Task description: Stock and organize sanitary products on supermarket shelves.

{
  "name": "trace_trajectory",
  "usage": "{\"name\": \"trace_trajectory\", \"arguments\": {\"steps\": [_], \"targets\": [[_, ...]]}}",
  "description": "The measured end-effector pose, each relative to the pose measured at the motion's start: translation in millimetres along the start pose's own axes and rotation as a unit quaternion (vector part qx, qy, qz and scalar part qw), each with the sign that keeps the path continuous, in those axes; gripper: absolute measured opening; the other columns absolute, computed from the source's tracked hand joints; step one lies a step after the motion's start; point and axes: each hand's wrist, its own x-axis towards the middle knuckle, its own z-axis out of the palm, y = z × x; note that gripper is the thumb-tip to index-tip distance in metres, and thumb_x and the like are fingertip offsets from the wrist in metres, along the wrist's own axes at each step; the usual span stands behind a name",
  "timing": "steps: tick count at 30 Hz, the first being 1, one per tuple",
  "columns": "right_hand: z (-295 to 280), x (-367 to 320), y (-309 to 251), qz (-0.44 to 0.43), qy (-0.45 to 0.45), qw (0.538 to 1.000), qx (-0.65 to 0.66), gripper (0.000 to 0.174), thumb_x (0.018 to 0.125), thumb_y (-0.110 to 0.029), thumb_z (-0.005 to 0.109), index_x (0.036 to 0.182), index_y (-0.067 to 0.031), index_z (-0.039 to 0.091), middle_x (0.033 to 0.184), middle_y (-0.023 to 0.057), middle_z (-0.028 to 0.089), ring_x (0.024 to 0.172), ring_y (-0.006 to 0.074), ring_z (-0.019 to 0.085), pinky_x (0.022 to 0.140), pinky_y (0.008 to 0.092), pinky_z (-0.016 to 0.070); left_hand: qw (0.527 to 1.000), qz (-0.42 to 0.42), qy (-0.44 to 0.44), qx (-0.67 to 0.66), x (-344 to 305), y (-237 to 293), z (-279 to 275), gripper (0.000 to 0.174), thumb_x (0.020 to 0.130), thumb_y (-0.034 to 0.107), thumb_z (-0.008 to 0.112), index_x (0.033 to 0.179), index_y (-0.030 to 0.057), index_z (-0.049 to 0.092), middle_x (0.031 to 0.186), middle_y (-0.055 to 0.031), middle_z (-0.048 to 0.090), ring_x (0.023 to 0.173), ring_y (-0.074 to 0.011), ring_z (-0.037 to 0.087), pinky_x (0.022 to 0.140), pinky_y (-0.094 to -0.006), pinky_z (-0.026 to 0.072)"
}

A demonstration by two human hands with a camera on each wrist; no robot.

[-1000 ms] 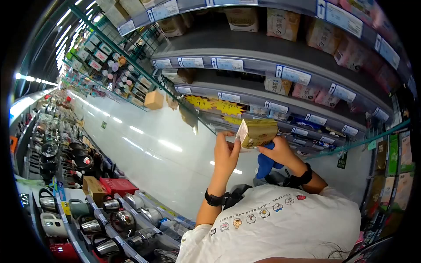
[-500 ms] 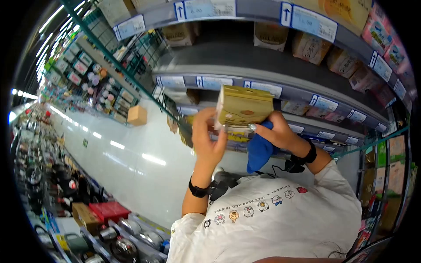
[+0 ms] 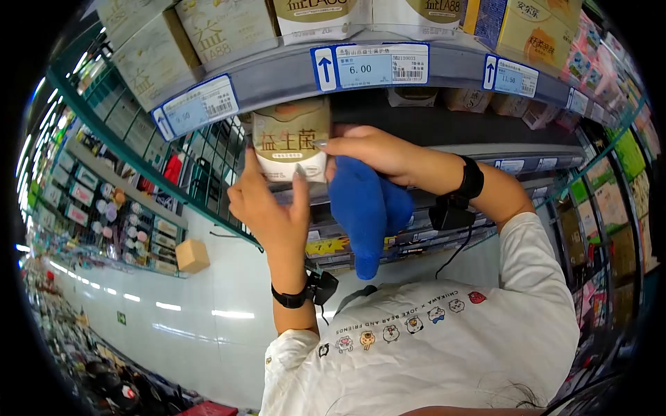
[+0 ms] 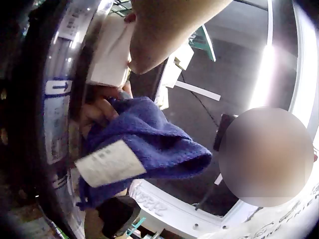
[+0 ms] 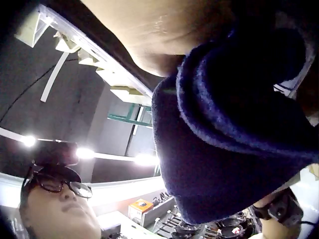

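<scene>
In the head view a gold-and-white package (image 3: 288, 149) with large printed characters is held upright between both hands at the left end of a shelf. My left hand (image 3: 274, 208) grips its lower left, thumb on the front. My right hand (image 3: 381, 152) pinches its right side with the thumb in front. A blue cloth (image 3: 364, 211) hangs from that same right hand. In the left wrist view the package (image 4: 109, 59) shows a pale side, and the cloth (image 4: 144, 129) carries a white label. Folds of the cloth (image 5: 199, 149) fill much of the right wrist view.
Above the package runs a shelf edge with price tags (image 3: 374, 66), bearing several similar packs (image 3: 225, 28). A green wire divider (image 3: 149, 166) rises at the left. More packs (image 3: 479, 100) stand deeper right. A cardboard box (image 3: 192, 256) shows near the glossy floor (image 3: 201, 319).
Both hands have carried the package up and left, from in front of my body to the shelf. Its front has turned into view. The blue cloth has come along in the right hand.
</scene>
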Motion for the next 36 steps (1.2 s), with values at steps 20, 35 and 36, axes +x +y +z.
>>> {"name": "trace_trajectory", "arguments": {"steps": [20, 35, 36], "targets": [[6.8, 91.2, -7.7, -0.032, 0.051, 0.996, -0.06, 0.032, 0.084, -0.022, 0.06, 0.107, 0.0002, 0.057, 0.096, 0.0113, 0.064, 0.085, 0.0149, 0.06, 0.077, 0.0244, 0.047, 0.98, -0.03, -0.164, 0.104, 31.8, -49.4, 22.8, 0.073, 0.081, 0.041, 0.053, 0.134, -0.0043, 0.032, 0.131, -0.0275, 0.038, 0.124, -0.0388, 0.035, 0.102, -0.0467, 0.0264], [51.9, -25.4, 14.8, -0.264, 0.072, 0.918, -0.287, 0.052, 0.081, -0.005, 0.057, 0.129, -0.0018, 0.037, 0.104, 0.0082, 0.056, 0.098, 0.0127, 0.053, 0.083, 0.0283, 0.0441, 0.932, 0.084, -0.11, -0.336, 7.2, -36.6, -24.8, 0.038, 0.078, 0.012, 0.058, 0.113, -0.001, 0.052, 0.112, -0.0184, 0.055, 0.099, -0.0334, 0.055, 0.088, -0.0379, 0.042], [53.4, -32.4, 23.8, -0.257, 0.075, 0.912, -0.312, 0.049, 0.081, -0.005, 0.057, 0.126, -0.0014, 0.039, 0.102, 0.008, 0.056, 0.096, 0.0124, 0.054, 0.082, 0.0276, 0.0444, 0.914, 0.087, -0.128, -0.374, 5.8, -34.1, -23.6, 0.041, 0.076, 0.014, 0.061, 0.114, 0.0001, 0.052, 0.107, -0.0172, 0.056, 0.095, -0.0328, 0.056, 0.084, -0.038, 0.0431]]}}
